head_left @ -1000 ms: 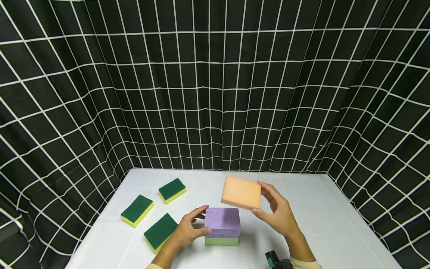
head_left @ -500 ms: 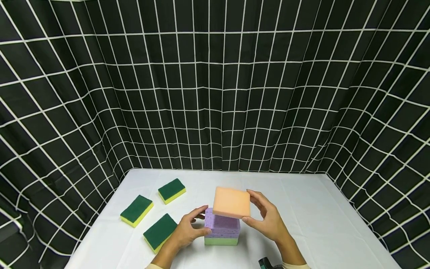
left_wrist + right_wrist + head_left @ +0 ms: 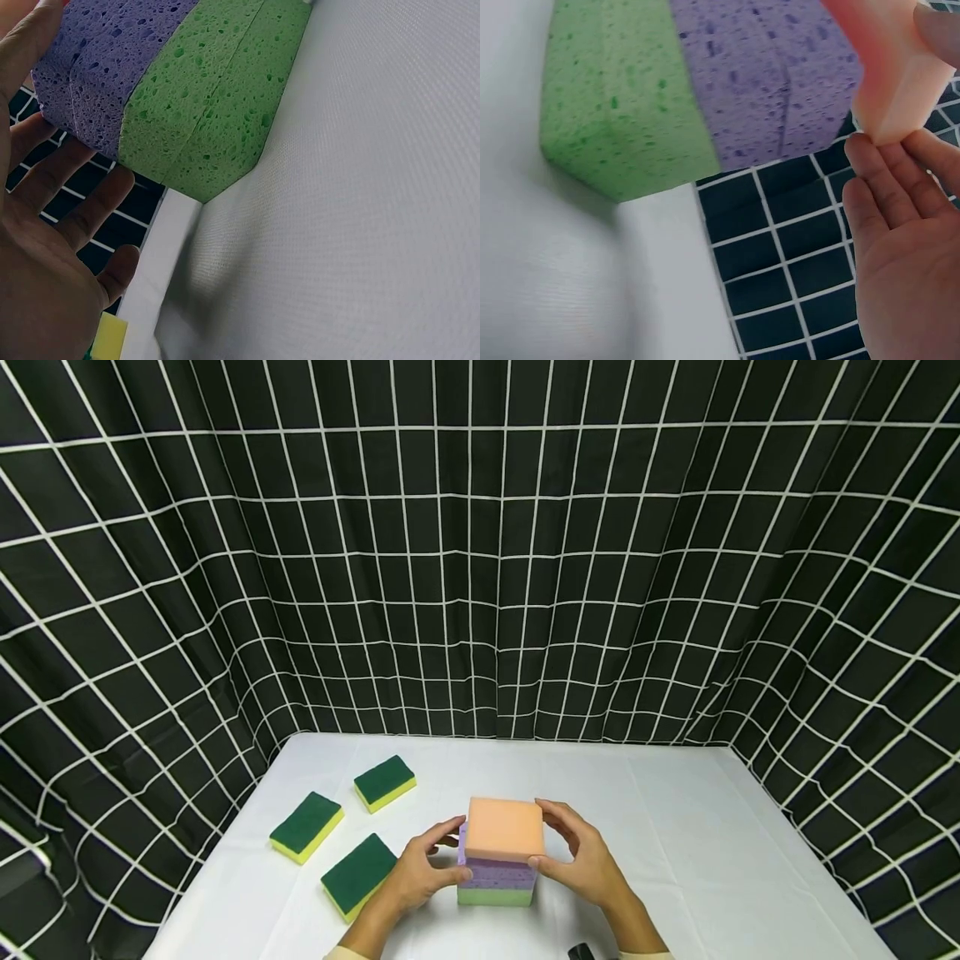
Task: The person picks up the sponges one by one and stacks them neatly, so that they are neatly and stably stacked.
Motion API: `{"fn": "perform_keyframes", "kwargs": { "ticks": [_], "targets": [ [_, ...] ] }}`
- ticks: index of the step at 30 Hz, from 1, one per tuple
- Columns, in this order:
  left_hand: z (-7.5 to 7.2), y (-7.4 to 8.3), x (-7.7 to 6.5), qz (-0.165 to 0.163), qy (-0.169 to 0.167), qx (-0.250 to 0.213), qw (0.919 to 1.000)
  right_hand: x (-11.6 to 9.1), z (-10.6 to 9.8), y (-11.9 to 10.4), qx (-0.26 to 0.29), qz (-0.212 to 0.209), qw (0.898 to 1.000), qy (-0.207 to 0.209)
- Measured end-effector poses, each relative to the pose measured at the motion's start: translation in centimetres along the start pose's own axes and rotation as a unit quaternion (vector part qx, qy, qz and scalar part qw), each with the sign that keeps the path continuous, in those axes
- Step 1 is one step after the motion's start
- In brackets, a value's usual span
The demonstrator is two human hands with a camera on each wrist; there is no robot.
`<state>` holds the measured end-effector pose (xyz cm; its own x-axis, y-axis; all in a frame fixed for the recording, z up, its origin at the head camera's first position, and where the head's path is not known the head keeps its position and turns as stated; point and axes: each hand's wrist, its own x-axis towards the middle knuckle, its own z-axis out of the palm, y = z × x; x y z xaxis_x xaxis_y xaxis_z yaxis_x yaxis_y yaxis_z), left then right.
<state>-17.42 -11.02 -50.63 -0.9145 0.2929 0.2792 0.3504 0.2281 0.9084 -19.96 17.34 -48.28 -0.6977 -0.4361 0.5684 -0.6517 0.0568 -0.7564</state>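
My right hand pinches an orange sponge between thumb and fingers, close over the stack's top. In the right wrist view the orange sponge tilts slightly from the purple face below it. The stack has two purple sponges on two light green sponges, their edges roughly lined up. At the stack's left side my left hand grips the purple sponges, thumb on the near corner and fingers at the far one. The top purple face is mostly hidden under the orange sponge.
Three green-and-yellow scouring sponges lie on the white table to the left: one far, another at far left, the third by the left forearm. A black curtain with a white grid hangs behind and at both sides.
My right hand has brought the orange sponge left and down from the stack's right, onto the purple sponges or just above them. The left hand has stayed at the stack.
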Motion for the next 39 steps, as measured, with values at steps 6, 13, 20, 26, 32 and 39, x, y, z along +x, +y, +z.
{"fn": "perform_keyframes", "kwargs": {
  "ticks": [6, 13, 20, 26, 32, 39],
  "targets": [
    [0.1, -1.5, 0.2, -0.008, 0.001, 0.005, 1.0000, -0.4, 0.3, 0.3, -0.014, 0.025, 1.000, -0.009],
    [-0.1, 0.8, 0.1, -0.007, -0.004, -0.001, 1.0000, -0.5, 0.6, 0.7, -0.022, 0.034, 0.999, -0.010],
    [-0.4, 2.7, -0.2, -0.014, -0.015, -0.003, 0.9998, -0.5, 0.6, 1.2, -0.020, 0.043, 0.999, -0.020],
    [-0.2, 1.0, 0.1, -0.006, -0.006, 0.002, 1.0000, -0.2, 0.6, 1.1, -0.036, 0.034, 0.998, -0.028],
    [0.1, -1.2, 0.3, -0.002, 0.000, 0.010, 1.0000, 0.6, 0.4, -0.9, -0.068, 0.043, 0.996, -0.037],
    [0.1, -1.6, 0.3, 0.003, -0.004, -0.013, 0.9999, 0.4, 0.3, -0.8, -0.073, 0.055, 0.995, -0.043]
  ]
}}
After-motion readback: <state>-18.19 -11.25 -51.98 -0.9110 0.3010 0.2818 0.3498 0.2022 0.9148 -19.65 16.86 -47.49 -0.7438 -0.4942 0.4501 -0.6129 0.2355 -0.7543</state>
